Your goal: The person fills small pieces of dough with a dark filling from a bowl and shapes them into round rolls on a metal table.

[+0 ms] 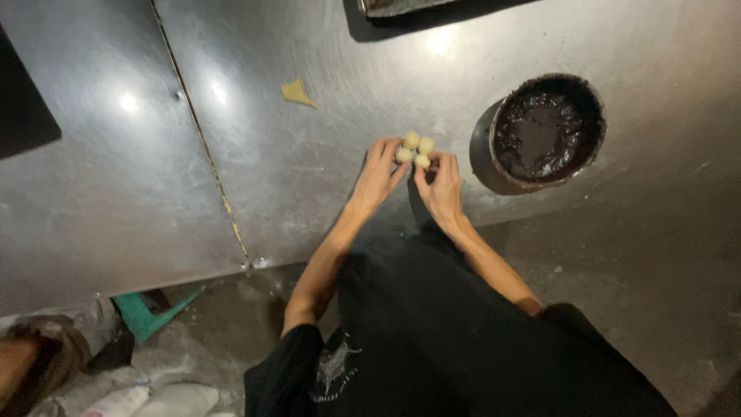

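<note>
Surface: steel worktable [108,193], dull grey, scuffed, with glare spots from overhead light. A seam runs across the sheet from the far edge toward the near edge. View is steep, looking down past a black shirt and both bare forearms.

Dough balls [415,150]: four small pale pieces, clustered and touching one another, lying on the steel just beyond the fingertips, near the middle of the table.

Left hand [380,174]: fingers held together and extended, tips against the near-left ball of the cluster. Not closed around anything.

Right hand [441,185]: fingers loosely curled, tips touching the near-right ball. Whether it pinches the ball or only rests on it cannot be told.

Round metal pan [540,131]: just to the right of the right hand, apart from it, filled with a dark, glossy, lumpy paste.

Scrap of yellow dough [297,93]: flat, roughly triangular, lying alone on the steel, well beyond the left hand.

Dark tray edge [401,6] at the far side. Green stool leg [147,313] on the floor under the table's near edge.
</note>
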